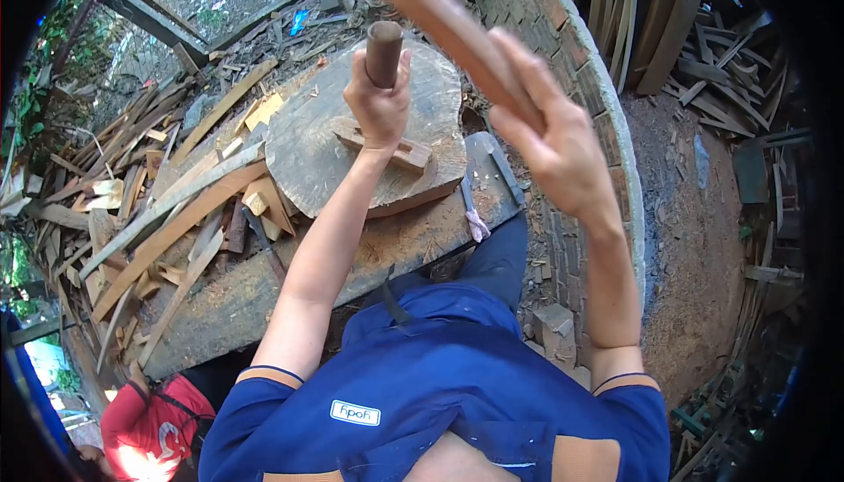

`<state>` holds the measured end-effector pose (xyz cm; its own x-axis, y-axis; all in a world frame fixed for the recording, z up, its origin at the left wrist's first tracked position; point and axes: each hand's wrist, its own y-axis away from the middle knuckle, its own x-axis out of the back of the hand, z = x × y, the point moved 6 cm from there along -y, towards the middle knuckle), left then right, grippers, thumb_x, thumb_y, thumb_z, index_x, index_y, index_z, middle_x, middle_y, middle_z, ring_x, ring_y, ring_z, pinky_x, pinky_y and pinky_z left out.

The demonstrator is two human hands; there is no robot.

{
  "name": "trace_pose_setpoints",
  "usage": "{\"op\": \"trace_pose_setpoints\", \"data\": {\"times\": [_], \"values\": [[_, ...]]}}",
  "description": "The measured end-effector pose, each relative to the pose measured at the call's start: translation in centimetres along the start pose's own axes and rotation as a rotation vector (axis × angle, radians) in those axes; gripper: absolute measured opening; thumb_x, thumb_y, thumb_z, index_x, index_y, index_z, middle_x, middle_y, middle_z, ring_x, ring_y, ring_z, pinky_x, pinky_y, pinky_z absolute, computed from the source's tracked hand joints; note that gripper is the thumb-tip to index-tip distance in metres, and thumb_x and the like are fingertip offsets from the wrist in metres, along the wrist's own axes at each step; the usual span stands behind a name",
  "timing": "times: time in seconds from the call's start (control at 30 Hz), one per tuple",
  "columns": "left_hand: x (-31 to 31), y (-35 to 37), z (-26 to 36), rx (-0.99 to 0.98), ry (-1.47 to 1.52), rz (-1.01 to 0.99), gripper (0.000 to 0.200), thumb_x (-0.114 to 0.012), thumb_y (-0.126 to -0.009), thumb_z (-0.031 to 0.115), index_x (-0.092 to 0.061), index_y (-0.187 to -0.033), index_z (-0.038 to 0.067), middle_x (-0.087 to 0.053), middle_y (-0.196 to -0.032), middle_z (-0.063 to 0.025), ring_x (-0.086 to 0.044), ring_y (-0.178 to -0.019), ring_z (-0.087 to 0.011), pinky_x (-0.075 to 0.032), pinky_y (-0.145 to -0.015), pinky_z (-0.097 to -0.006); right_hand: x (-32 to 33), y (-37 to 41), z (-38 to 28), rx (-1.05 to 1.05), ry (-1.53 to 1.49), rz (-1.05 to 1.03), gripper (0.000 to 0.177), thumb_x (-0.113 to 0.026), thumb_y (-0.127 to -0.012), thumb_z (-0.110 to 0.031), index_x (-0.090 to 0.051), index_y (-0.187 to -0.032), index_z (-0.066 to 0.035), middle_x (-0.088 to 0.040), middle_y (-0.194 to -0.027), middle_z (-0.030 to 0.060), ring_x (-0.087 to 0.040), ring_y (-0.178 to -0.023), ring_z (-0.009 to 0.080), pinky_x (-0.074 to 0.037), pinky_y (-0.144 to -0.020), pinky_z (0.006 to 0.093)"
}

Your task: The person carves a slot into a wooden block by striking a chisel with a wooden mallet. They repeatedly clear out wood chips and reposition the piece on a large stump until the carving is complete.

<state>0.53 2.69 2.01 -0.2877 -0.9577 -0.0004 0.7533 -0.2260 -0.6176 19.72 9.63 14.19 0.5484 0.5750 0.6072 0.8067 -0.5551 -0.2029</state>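
Observation:
My left hand point(380, 105) is closed around the thick, round wooden handle of what looks like a chisel point(384, 53), held upright. Its lower end is hidden behind the hand. Beneath it, a small wooden block point(411, 158) with a slot cut in it lies on a broad tree-stump block point(308, 161). Off to the right, my right hand point(558, 143) grips a long wooden club point(448, 25), raised and blurred by motion. Its far end runs out of the top of the view.
The stump rests on a sawdust-strewn bench point(229, 310). A narrow tool with a pink-wrapped end point(476, 218) lies at its right. Scrap wood point(114, 218) is piled at left. A low brick wall point(607, 121) curves along the right. A person in red point(154, 420) is at lower left.

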Motion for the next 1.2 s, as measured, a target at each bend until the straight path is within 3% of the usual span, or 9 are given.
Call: {"op": "trace_pose_setpoints", "data": {"times": [0.1,0.3,0.43,0.47,0.6,0.77,0.87,0.93,1.2], "values": [[0.2,0.5,0.4,-0.006,-0.036,-0.032,0.025,-0.076,-0.087,0.016,-0.056,-0.093,0.004,-0.06,-0.073,-0.0011,-0.054,-0.064,-0.0067,-0.047,-0.059,-0.0255,1.0,0.5,-1.9,0.141,-0.259,0.229,0.068,-0.06,-0.09,-0.013,-0.032,-0.151,-0.02,-0.066,-0.117,0.0222,-0.068,-0.099,0.0297,-0.052,-0.091,0.0389],[2.0,-1.6,-2.4,0.051,-0.09,0.022,0.026,-0.071,-0.09,0.019,-0.055,-0.105,0.004,-0.059,-0.08,-0.0023,-0.057,-0.062,-0.0081,-0.049,-0.053,-0.0244,-4.3,1.4,3.4,-0.142,-0.039,-0.098,0.069,-0.057,-0.091,-0.026,-0.026,-0.153,-0.021,-0.063,-0.121,0.025,-0.065,-0.107,0.0381,-0.047,-0.097,0.0439],[6.3,-3.0,-5.6,0.483,0.233,0.357,0.038,-0.068,-0.091,0.017,-0.05,-0.114,-0.006,-0.058,-0.077,-0.009,-0.048,-0.044,-0.0081,-0.044,-0.036,-0.0183,-8.8,4.6,8.3,-0.309,-0.368,-0.051,0.069,-0.057,-0.092,-0.027,-0.027,-0.153,-0.02,-0.053,-0.137,0.0233,-0.055,-0.123,0.0372,-0.041,-0.104,0.0428],[7.5,-3.1,-7.1,0.5,0.273,0.479,0.025,-0.069,-0.09,0.015,-0.05,-0.095,-0.001,-0.051,-0.066,-0.001,-0.047,-0.041,-0.0082,-0.042,-0.033,-0.0221,-9.6,5.2,9.4,-0.365,-0.354,-0.098,0.068,-0.056,-0.092,-0.027,-0.027,-0.153,-0.018,-0.054,-0.136,0.0241,-0.056,-0.122,0.0369,-0.042,-0.102,0.0429],[11.1,-1.9,-11.4,0.699,0.327,0.774,0.025,-0.067,-0.091,0.013,-0.05,-0.101,-0.003,-0.052,-0.069,-0.0036,-0.044,-0.04,-0.0072,-0.04,-0.031,-0.0215,-12.2,7.4,11.0,-0.549,-0.487,-0.198,0.067,-0.055,-0.093,-0.032,-0.028,-0.152,-0.015,-0.06,-0.124,0.0225,-0.063,-0.103,0.0292,-0.047,-0.094,0.0413],[9.1,-2.6,-6.9,0.525,0.355,0.539,0.024,-0.068,-0.092,0.014,-0.047,-0.085,0.005,-0.048,-0.061,0.001,-0.045,-0.042,-0.0064,-0.037,-0.033,-0.0228,-12.2,8.0,11.7,-0.48,-0.408,-0.179,0.066,-0.055,-0.094,-0.034,-0.029,-0.152,-0.015,-0.059,-0.126,0.0217,-0.064,-0.103,0.029,-0.05,-0.089,0.0395],[7.0,-2.8,-5.8,0.474,0.362,0.431,0.024,-0.069,-0.092,0.014,-0.047,-0.085,0.005,-0.047,-0.061,0.0008,-0.045,-0.042,-0.0066,-0.037,-0.033,-0.0224,-11.4,8.2,11.3,-0.613,-0.444,-0.198,0.065,-0.054,-0.095,-0.035,-0.03,-0.152,-0.017,-0.059,-0.127,0.0211,-0.064,-0.102,0.0292,-0.051,-0.086,0.0393],[5.4,-2.6,-5.4,0.504,0.387,0.315,0.028,-0.068,-0.091,0.014,-0.05,-0.105,-0.001,-0.054,-0.07,-0.0027,-0.048,-0.042,-0.007,-0.043,-0.034,-0.0191,-11.1,8.1,11.8,-0.543,-0.393,-0.132,0.064,-0.054,-0.095,-0.036,-0.03,-0.152,-0.019,-0.058,-0.129,0.0213,-0.064,-0.103,0.0299,-0.051,-0.086,0.0395],[2.1,-1.9,-3.3,0.195,0.073,0.114,0.025,-0.072,-0.09,0.02,-0.052,-0.093,0.004,-0.056,-0.07,-0.0007,-0.055,-0.052,-0.0084,-0.047,-0.044,-0.0229,-9.8,7.8,11.9,-0.515,-0.324,-0.131,0.064,-0.054,-0.095,-0.036,-0.031,-0.151,-0.017,-0.058,-0.13,0.0208,-0.066,-0.089,0.027,-0.053,-0.074,0.0361]]}}
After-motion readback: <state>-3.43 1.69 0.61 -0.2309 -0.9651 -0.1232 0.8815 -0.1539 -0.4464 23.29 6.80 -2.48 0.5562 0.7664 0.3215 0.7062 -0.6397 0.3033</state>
